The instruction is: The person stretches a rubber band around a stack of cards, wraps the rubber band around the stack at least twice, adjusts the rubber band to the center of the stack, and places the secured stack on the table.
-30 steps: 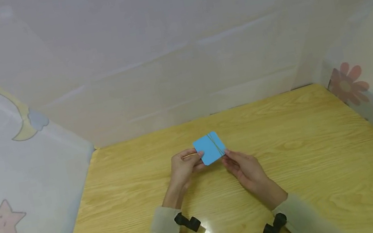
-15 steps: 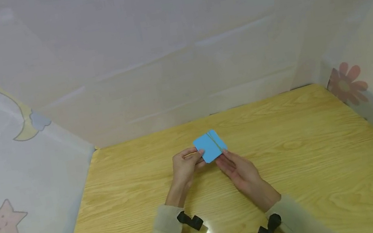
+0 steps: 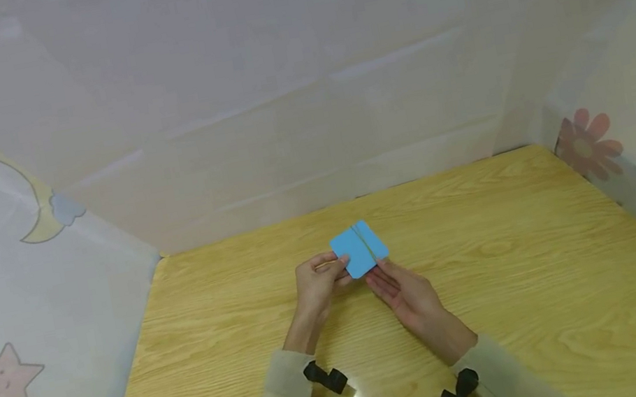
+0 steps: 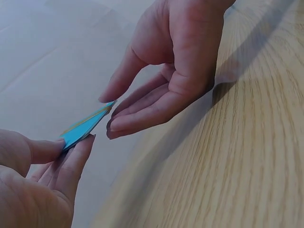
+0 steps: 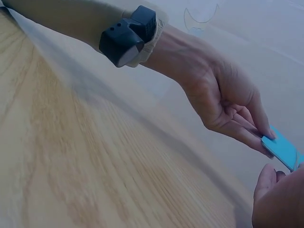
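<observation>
Card (image 3: 357, 255) w/ band (image 3: 364, 242) twd its 3 o'clock side, up over table (image 3: 217, 315). L hand (image 3: 313, 288) pinches it at 8 o'clock; R hand (image 3: 414, 295) half-open at 5 o'clock by band, can't tell if gripping.

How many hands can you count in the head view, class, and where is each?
2: the left hand pinches the left edge of the blue square; the right hand is at its near edge, by the thin band.
</observation>
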A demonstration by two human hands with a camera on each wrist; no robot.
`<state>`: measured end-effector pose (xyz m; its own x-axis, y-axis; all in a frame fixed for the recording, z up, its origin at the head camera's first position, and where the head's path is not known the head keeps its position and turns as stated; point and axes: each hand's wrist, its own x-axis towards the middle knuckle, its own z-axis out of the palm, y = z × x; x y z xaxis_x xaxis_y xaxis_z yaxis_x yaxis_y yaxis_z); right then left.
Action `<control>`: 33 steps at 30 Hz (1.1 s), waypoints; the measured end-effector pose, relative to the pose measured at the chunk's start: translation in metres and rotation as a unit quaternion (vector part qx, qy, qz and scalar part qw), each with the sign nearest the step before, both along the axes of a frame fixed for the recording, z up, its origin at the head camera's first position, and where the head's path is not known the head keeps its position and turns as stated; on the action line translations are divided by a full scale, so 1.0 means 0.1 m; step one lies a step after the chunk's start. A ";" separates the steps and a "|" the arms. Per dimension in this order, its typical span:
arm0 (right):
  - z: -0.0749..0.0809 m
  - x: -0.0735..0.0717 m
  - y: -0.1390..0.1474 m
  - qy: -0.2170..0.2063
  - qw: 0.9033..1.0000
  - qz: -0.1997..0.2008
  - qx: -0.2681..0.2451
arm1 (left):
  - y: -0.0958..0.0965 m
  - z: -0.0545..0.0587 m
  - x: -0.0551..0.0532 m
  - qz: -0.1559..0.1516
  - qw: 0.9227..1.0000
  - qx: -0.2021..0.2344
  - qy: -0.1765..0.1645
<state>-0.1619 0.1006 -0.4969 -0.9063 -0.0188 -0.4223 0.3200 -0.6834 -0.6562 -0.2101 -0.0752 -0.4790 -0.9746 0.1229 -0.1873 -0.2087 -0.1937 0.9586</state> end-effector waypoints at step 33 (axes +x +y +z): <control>0.00 -0.02 0.04 -0.001 0.998 0.056 0.012 | 0.02 -0.02 0.03 0.012 1.000 0.007 -0.005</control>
<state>-0.1637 0.1046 -0.4969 -0.8985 -0.1089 -0.4252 0.3939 -0.6275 -0.6716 -0.2075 -0.0733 -0.4810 -0.9754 0.1030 -0.1951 -0.2131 -0.2122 0.9537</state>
